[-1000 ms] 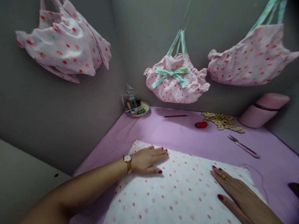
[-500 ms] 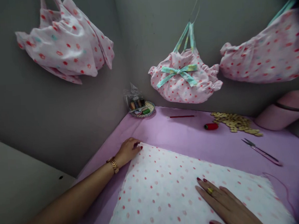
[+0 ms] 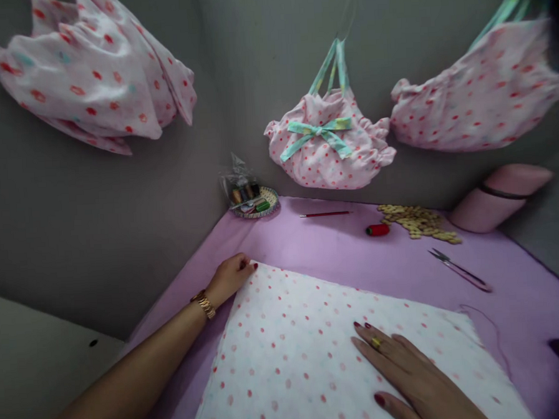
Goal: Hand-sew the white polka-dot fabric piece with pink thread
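Note:
White cotton fabric with red and pink dots (image 3: 286,340) lies spread on a purple cloth. At its far left corner, my left hand (image 3: 230,278) pinches the edge between thumb and curled fingers; a gold watch is on that wrist. My right hand (image 3: 410,378) rests flat on the fabric, fingers stretched out, with a yellow ring on one finger. Part of this hand runs out of view at the bottom.
Behind the fabric lie a red pencil (image 3: 325,214), a red thread spool (image 3: 378,230), a heap of beige pieces (image 3: 416,221) and thread snips (image 3: 459,270). A basket (image 3: 272,203) and pink cylinder (image 3: 489,201) stand at the back. Dotted garments (image 3: 333,163) hang above.
The view has shifted slightly, so the things appear farther left. My left fingers have closed more tightly on the fabric corner. My right hand stays flat on the fabric.

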Available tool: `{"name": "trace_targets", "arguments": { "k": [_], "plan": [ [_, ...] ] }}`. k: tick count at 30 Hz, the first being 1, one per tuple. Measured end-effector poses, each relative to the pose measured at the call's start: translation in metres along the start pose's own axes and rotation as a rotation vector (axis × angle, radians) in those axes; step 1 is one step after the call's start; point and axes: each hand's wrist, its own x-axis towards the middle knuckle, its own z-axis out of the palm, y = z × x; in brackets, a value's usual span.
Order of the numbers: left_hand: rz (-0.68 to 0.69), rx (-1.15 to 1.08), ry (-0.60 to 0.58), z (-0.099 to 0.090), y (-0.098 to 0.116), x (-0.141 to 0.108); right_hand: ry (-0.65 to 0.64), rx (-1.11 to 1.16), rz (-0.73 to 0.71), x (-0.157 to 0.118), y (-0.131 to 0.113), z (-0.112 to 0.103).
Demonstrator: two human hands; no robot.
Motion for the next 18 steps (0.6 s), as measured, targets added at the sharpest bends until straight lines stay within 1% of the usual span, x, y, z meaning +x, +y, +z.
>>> {"name": "trace_targets", "arguments": {
  "k": [3, 5, 6, 8, 10, 11, 12, 14, 15, 16, 18],
  "plan": [
    [-0.030, -0.112, -0.111, -0.004, 0.008, -0.006, -0.091, 0.110, 0.053, 0.004, -0.011, -0.016],
    [-0.174, -0.323, -0.330, -0.006, 0.012, -0.010, -0.134, 0.168, 0.075, 0.007, -0.015, -0.024],
    [-0.236, -0.368, -0.359, -0.006, 0.014, -0.011, -0.145, 0.188, 0.087, 0.008, -0.015, -0.026],
    [-0.310, -0.400, -0.307, -0.007, 0.014, -0.011, -0.131, 0.200, 0.133, 0.006, -0.008, -0.026],
    [-0.357, -0.450, -0.293, -0.006, 0.014, -0.011, -0.042, 0.177, 0.233, -0.001, 0.007, -0.026],
    [-0.377, -0.471, -0.296, -0.005, 0.015, -0.011, 0.042, 0.165, 0.322, -0.006, 0.017, -0.026],
    [-0.399, -0.492, -0.302, -0.005, 0.015, -0.011, 0.141, 0.156, 0.431, -0.011, 0.029, -0.027],
    [-0.438, -0.557, -0.354, -0.006, 0.019, -0.012, 0.332, 0.147, 0.664, -0.022, 0.052, -0.032],
    [-0.457, -0.592, -0.373, -0.007, 0.021, -0.014, 0.395, 0.145, 0.767, -0.027, 0.063, -0.036],
    [-0.479, -0.623, -0.387, -0.007, 0.024, -0.015, 0.423, 0.145, 0.847, -0.031, 0.073, -0.039],
    [-0.517, -0.664, -0.407, -0.008, 0.029, -0.018, 0.394, 0.157, 0.930, -0.034, 0.088, -0.045]
  ]
}}
